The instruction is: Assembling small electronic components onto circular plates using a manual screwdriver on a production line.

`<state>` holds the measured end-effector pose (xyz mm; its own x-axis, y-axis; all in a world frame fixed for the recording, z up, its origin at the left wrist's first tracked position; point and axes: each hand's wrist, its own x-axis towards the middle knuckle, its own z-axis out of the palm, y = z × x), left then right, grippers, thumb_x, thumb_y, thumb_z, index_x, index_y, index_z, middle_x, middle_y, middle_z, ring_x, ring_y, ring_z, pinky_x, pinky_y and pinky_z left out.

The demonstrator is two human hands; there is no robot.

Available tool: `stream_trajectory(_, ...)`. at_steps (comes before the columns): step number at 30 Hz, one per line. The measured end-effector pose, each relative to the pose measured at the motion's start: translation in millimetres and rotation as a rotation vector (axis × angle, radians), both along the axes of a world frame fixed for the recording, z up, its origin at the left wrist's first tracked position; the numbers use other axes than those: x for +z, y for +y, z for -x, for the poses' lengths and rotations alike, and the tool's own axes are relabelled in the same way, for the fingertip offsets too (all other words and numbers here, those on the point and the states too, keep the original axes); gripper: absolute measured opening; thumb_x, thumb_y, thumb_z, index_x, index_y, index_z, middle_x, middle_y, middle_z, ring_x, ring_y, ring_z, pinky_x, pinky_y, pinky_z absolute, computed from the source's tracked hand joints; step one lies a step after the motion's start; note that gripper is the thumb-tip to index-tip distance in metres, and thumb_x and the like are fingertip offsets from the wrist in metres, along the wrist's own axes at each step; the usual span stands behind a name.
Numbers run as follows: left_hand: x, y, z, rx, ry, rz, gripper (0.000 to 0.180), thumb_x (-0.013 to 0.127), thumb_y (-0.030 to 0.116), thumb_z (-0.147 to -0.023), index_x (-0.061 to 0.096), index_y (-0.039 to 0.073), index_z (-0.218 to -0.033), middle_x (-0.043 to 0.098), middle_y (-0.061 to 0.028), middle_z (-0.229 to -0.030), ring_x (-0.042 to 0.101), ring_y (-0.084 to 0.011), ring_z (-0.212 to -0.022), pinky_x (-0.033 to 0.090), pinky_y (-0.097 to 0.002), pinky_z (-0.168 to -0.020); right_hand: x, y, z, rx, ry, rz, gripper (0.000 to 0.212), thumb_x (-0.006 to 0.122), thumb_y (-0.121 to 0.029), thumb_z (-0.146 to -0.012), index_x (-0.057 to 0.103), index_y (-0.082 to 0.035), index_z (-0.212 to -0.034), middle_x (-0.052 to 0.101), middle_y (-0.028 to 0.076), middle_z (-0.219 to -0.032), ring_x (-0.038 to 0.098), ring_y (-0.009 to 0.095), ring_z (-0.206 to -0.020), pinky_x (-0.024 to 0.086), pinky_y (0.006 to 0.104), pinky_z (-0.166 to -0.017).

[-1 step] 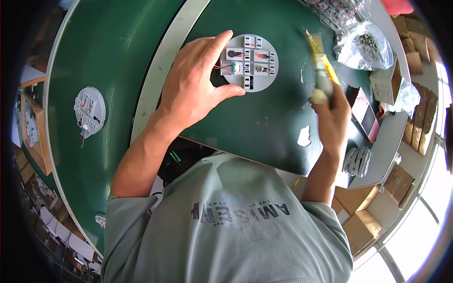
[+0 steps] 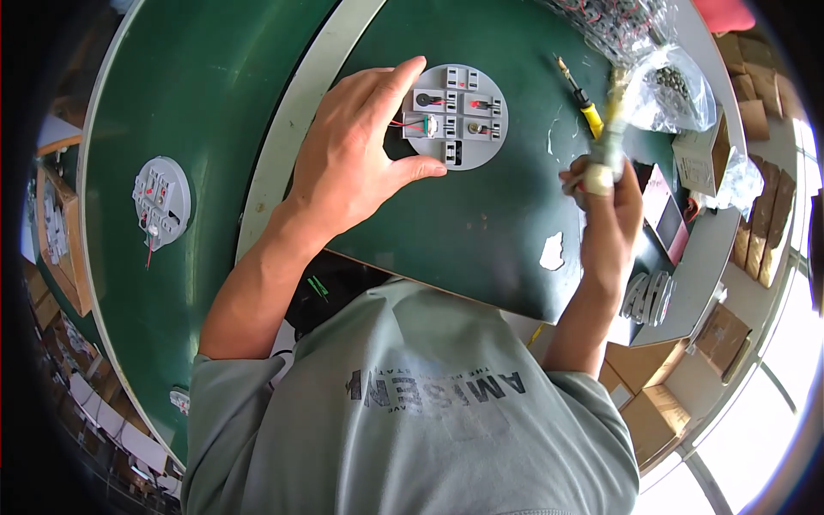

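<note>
A round grey plastic disc (image 2: pixel 485 81) lies on the green table, with small sockets, coloured parts and thin red wires on its face. My left hand (image 2: pixel 348 142) spans its left side, thumb against the lower rim and forefinger at the upper rim. To the right, my right hand (image 2: pixel 609 215) is closed around a pale, stick-like tool (image 2: pixel 611 142) with a yellowish far end. Motion blur hides its exact kind. Just left of that tool lies a yellow-and-black-handled tool (image 2: pixel 586 107) with a thin shaft, apart from my hand.
Clear bags of small parts (image 2: pixel 665 86) sit at the far right, beside an open cardboard box (image 2: pixel 699 154). Several stacked grey discs (image 2: pixel 650 298) are at the near right. Another fitted disc (image 2: pixel 161 203) lies on the left surface, beyond a pale raised strip (image 2: pixel 283 142).
My right hand has shifted slightly right with the pale tool, whose far end has swung right. More of the yellow-and-black-handled tool shows. My left hand and the disc have hardly moved.
</note>
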<state>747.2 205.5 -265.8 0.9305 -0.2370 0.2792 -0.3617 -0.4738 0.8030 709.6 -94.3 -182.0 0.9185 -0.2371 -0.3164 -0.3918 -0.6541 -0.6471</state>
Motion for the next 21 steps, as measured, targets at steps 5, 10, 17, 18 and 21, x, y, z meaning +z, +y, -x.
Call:
stream_trajectory(5,-3,6,-4,-0.020,-0.017,-0.025,0.106,0.100,0.013,-0.062,0.052,0.010,-0.157,0.069,-0.0109,-0.138,0.062,-0.0334,-0.130,0.050,-0.0461,-0.111,-7,85,-18,-0.068,-0.395,-0.693,0.043,0.081,-0.015,-0.095,0.060,-0.003,-0.132,0.075,0.010,-0.117,0.075,0.018,-0.105,0.060,0.0366,-0.085)
stream_trajectory(10,-4,5,-8,-0.016,-0.057,-0.035,0.099,0.100,0.016,-0.064,0.054,0.006,-0.152,0.068,-0.0140,-0.134,0.063,-0.0360,-0.125,0.049,-0.0474,-0.108,-14,117,-42,0.450,-0.416,-0.241,0.036,0.081,-0.006,-0.090,0.064,-0.006,-0.121,0.075,0.013,-0.110,0.077,0.027,-0.100,0.060,0.0374,-0.081)
stream_trajectory(17,-3,1,-14,-0.009,-0.085,-0.038,0.093,0.099,0.017,-0.065,0.056,0.003,-0.147,0.067,-0.0155,-0.129,0.064,-0.0374,-0.120,0.050,-0.0488,-0.105,-14,124,-50,0.586,-0.325,0.031,0.041,0.081,0.004,-0.089,0.060,0.000,-0.124,0.075,0.015,-0.120,0.076,0.024,-0.108,0.062,0.0370,-0.093)
stream_trajectory(18,-4,-1,-14,-0.004,-0.077,-0.033,0.092,0.099,0.017,-0.066,0.057,0.002,-0.146,0.067,-0.0155,-0.128,0.064,-0.0374,-0.120,0.050,-0.0489,-0.104,-18,120,-51,0.561,-0.308,0.005,0.039,0.081,0.005,-0.089,0.061,0.001,-0.123,0.075,0.015,-0.118,0.076,0.023,-0.108,0.062,0.0362,-0.093)
stream_trajectory(21,1,-3,-18,-0.016,-0.050,-0.018,0.091,0.099,0.014,-0.065,0.058,0.004,-0.146,0.067,-0.0152,-0.131,0.064,-0.0370,-0.122,0.051,-0.0481,-0.105,-18,105,-37,0.259,-0.465,-0.261,0.040,0.080,0.002,-0.089,0.060,-0.002,-0.123,0.075,0.014,-0.109,0.076,0.027,-0.097,0.061,0.0375,-0.085)
